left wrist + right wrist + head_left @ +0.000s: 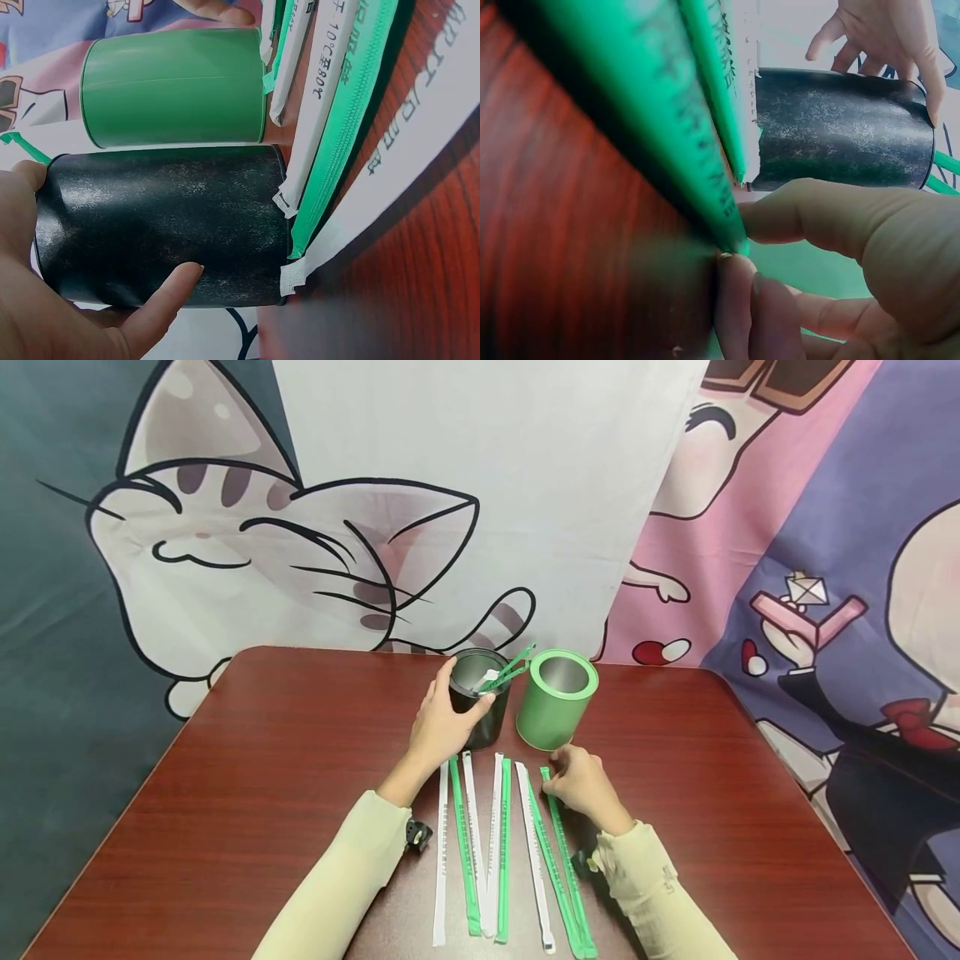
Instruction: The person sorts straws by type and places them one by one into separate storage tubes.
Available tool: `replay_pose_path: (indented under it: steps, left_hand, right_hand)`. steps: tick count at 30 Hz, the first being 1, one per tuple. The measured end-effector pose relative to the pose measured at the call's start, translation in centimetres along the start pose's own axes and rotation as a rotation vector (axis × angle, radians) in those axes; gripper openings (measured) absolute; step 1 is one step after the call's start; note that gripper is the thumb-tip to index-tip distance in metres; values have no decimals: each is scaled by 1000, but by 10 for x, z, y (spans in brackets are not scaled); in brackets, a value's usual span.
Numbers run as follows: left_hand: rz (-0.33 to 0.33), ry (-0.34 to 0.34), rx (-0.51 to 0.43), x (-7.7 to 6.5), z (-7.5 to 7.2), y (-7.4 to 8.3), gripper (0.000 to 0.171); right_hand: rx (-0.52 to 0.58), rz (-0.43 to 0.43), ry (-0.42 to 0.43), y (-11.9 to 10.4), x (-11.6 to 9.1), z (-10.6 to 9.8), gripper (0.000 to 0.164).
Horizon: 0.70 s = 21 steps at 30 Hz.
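Observation:
My left hand [441,724] grips a black canister [489,725], thumb and fingers around its upper part. Two green-wrapped straws [516,671] lean out of that canister, with a white end beside them. Right next to it stands a green canister [551,717], its mouth facing up. In front of the green canister, my right hand [587,785] pinches the far end of the rightmost green-wrapped straw [566,843] between thumb and fingertips. The right wrist view shows this straw [652,97] close up, its end at the fingertips.
Several more wrapped straws, such as a white one [440,860] and a green one [504,852], lie lengthwise between my forearms on the reddish-brown table [300,760]. A cloth backdrop [570,510] with cartoon prints hangs behind the table's far edge.

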<state>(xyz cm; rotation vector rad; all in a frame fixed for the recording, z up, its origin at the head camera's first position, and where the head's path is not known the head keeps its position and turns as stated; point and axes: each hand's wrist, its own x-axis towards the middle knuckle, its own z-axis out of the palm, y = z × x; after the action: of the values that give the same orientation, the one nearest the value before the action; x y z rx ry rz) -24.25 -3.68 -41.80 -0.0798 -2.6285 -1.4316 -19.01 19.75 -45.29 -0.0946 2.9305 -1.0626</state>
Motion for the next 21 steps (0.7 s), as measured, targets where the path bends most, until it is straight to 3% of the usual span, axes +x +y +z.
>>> replay_pose_path:
  steps: [5,10,21]
  left_hand:
    - [-4,1,6,0,0,0,86]
    - [-8,2,5,0,1,-1,86]
    - [3,9,4,0,0,0,86]
  right_hand:
    - [3,5,-4,0,0,-1,10]
    - [75,2,16,-6,-1,-12,4]
    - [221,-84,74,-26,-11,-41,13]
